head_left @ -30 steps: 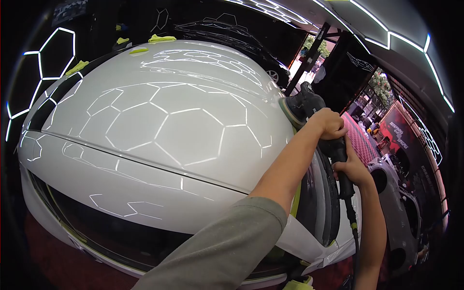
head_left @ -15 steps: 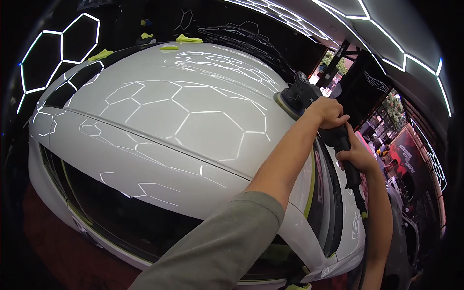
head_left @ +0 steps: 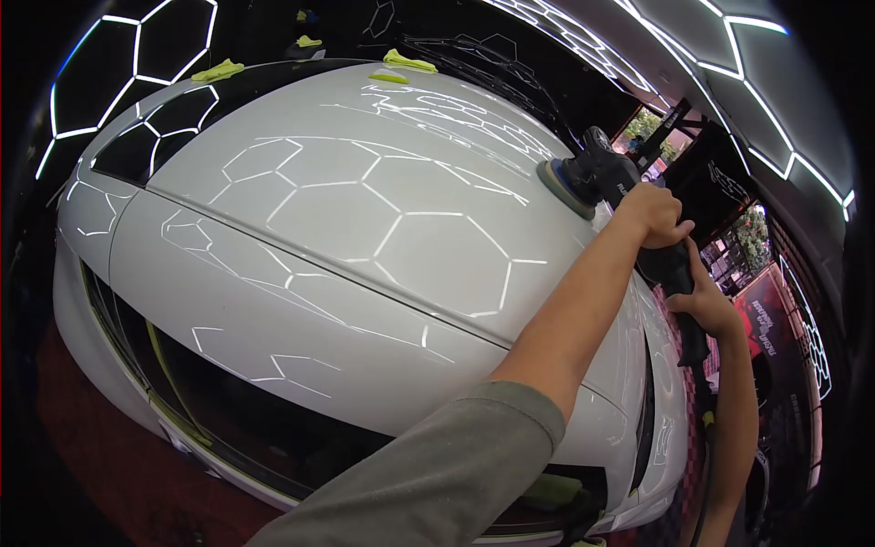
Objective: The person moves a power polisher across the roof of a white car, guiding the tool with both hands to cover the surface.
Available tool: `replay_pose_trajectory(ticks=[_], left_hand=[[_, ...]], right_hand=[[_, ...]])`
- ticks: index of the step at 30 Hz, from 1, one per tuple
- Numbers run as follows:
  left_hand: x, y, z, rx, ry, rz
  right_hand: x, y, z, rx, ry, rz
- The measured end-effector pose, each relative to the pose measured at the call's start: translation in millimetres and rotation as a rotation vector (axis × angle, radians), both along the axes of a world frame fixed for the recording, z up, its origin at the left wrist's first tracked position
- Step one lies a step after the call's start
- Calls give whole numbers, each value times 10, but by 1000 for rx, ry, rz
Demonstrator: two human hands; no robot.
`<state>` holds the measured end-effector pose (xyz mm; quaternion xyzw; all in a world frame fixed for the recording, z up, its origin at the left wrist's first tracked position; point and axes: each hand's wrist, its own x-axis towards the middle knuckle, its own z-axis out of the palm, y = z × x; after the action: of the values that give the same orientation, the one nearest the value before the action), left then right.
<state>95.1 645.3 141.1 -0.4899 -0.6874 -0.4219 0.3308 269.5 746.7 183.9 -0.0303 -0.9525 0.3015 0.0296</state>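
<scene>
A black polisher (head_left: 609, 171) rests its round pad (head_left: 565, 189) on the far right edge of a glossy white car panel (head_left: 346, 219). My left hand (head_left: 654, 215) is closed over the polisher's body behind its head. Lower down, my right hand (head_left: 709, 301) wraps round the dark handle, with the thumb across it. A power cord (head_left: 706, 410) hangs from the handle's end along my right forearm. Bright hexagon lights are mirrored in the white paint.
Yellow-green cloths (head_left: 410, 62) lie along the far edge of the car, with a small yellow-green pad (head_left: 389, 78) near them. Dark glass (head_left: 264, 428) runs along the near side. A red and black banner (head_left: 761, 314) stands at the right.
The view has shifted, so the car and hands appear further right. The polisher's pad looks more tilted at the panel's edge. Both hands keep their hold.
</scene>
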Motion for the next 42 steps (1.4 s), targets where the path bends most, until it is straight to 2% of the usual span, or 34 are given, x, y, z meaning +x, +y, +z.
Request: replay_pose_trajectory(ticks=[10,14,21,28,37,42], left_hand=[[-428,-980,77,34,3,106],[-507,-1301,90,62,-43,123],[-665,-1739,17,123,7,117],[-765,-2106,-8,113,-44,150],[-982,-2651,-85,148,-53,188],[-1066,-2954,-123,161,-80,280]], right_hand=[[-511,-905,163,54,10,64],[-581,-1303,279,73,-73,43],[-814,-1580,192,138,19,128],[-857,-2130,252,149,-65,45],[-1111,-2638,228,171,-99,76],[-1236,-2940,219,168,-105,116]])
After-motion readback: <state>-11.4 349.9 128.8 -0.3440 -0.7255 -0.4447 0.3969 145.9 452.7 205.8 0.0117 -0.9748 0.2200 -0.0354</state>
